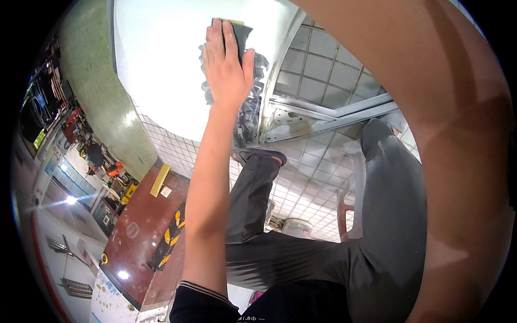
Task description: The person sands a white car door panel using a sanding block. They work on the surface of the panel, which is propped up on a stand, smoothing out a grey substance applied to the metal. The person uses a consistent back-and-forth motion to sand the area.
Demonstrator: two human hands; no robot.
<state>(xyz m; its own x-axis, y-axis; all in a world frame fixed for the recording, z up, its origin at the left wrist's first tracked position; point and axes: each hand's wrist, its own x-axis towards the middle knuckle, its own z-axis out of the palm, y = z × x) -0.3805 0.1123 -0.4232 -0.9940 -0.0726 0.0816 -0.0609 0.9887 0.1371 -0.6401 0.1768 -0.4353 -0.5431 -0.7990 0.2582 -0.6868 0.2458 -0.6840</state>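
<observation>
My left hand [229, 75] lies on a dark sheet of sandpaper [243, 36], whose yellow edge shows past the fingertips. The fingers stretch forward over it, and the thumb rests along its right side. Under the hand is a large white panel [161, 59], curved and glossy like a vehicle body part. A dark grey, streaky patch [249, 116] runs down the panel beneath and beside the hand. My right forearm [458, 134] crosses close to the camera along the right side and leaves the view at the top, so the right hand is out of sight.
A metal frame [328, 121] joins the panel's right edge, over a tiled floor [318, 59]. My legs [393, 188] straddle the space below, one shoe [269, 155] near the panel. At left stand a brown-red board [142, 215] with a yellow strip [160, 180], and cluttered shelves.
</observation>
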